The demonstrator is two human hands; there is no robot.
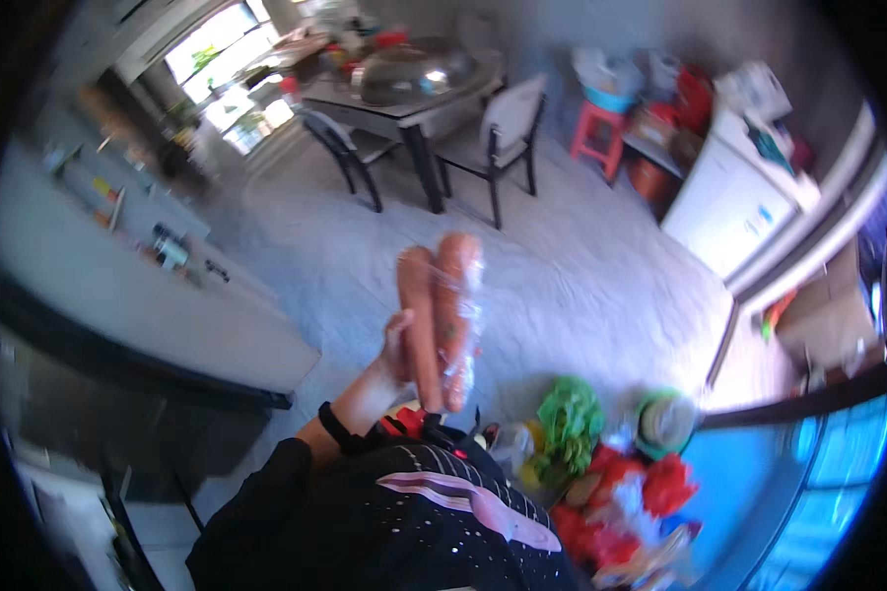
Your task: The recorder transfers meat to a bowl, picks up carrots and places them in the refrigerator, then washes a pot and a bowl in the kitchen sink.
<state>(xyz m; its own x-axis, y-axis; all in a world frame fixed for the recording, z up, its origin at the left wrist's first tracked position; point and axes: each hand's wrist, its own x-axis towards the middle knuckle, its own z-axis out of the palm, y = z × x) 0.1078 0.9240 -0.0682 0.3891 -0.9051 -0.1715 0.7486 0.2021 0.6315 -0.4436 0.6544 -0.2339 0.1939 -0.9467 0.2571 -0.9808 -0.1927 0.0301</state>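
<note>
My left hand [397, 347] is raised in front of my body and holds two long orange-pink food pieces [420, 332], carrots or sausages. They stand nearly upright, side by side, with rounded upper ends. Clear plastic film [458, 325] covers at least the right one. My thumb presses the left piece; most of my other fingers are hidden behind. A dark band circles the wrist. My right hand is out of view. Below and to the right lie leafy green vegetables [571, 414] and red plastic bags [610, 480], partly blurred.
A dining table [406, 111] with a large domed cover [414, 74] stands ahead, with chairs [514, 118] around it. On the left runs a pale counter [155, 295]. To the right are a red stool [599, 137], a white cabinet [732, 199] and a cardboard box [828, 303].
</note>
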